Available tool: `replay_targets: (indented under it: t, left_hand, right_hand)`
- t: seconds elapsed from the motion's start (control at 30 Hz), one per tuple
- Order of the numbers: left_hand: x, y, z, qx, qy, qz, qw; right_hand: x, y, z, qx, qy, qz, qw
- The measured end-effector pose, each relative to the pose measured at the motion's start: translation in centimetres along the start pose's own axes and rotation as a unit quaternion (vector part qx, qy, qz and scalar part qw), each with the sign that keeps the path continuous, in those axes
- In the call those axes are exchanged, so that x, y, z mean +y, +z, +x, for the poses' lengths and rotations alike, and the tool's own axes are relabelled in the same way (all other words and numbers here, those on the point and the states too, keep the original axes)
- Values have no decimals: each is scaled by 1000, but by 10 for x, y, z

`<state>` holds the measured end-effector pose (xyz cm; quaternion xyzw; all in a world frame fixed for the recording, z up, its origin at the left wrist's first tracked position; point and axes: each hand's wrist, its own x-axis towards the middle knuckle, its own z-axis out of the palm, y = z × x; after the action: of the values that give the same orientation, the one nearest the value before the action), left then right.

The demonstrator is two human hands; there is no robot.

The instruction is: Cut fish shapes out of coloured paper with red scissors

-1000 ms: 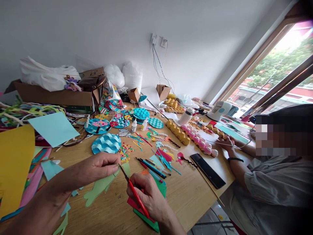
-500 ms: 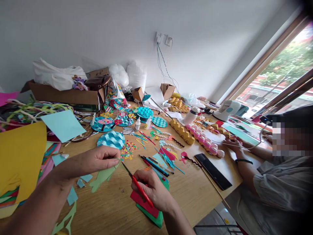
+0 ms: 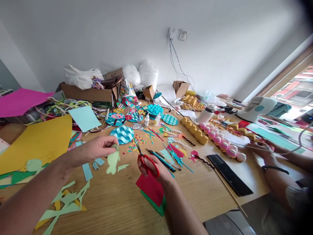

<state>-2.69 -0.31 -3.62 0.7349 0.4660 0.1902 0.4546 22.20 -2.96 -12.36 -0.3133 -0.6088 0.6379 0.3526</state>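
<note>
My left hand point(image 3: 101, 147) pinches the top of a light green paper fish-shaped cutout point(image 3: 112, 163), which hangs above the table. Apart from the paper, my right hand point(image 3: 161, 171) grips red-handled scissors point(image 3: 149, 165) by their loops, with the blades pointing up and away. A small green paper scrap point(image 3: 122, 167) lies between the two hands. Below my right hand are red paper point(image 3: 151, 189) and green paper point(image 3: 160, 209). More light green offcuts point(image 3: 69, 199) are heaped under my left forearm.
Pens point(image 3: 162, 161), paper strips point(image 3: 179, 155) and glue bottles point(image 3: 146, 120) lie ahead. Blue paper discs point(image 3: 121, 134) stand behind. At right are a black phone-like slab point(image 3: 230, 174), a wooden stick point(image 3: 231, 192) and a co-worker's hands point(image 3: 262, 150). Yellow paper point(image 3: 44, 140) covers the left side.
The scissors have moved away from the green paper, and a trimmed scrap now lies on the table. The cutout hangs more upright. My view has turned left.
</note>
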Motion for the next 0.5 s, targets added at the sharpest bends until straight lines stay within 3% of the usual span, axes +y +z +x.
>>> replay_targets:
  t: [0.13, 0.27, 0.5]
  left_hand:
    - [-6, 29, 3, 18, -26, -11, 999]
    - [3, 43, 8, 42, -39, -16, 998]
    - [1, 68, 20, 58, -59, -40, 996]
  right_hand:
    - [4, 2, -2, 79, -38, 71, 994]
    - [4, 10, 0, 124, -25, 100, 987]
    - [7, 24, 5, 133, 2, 96, 986]
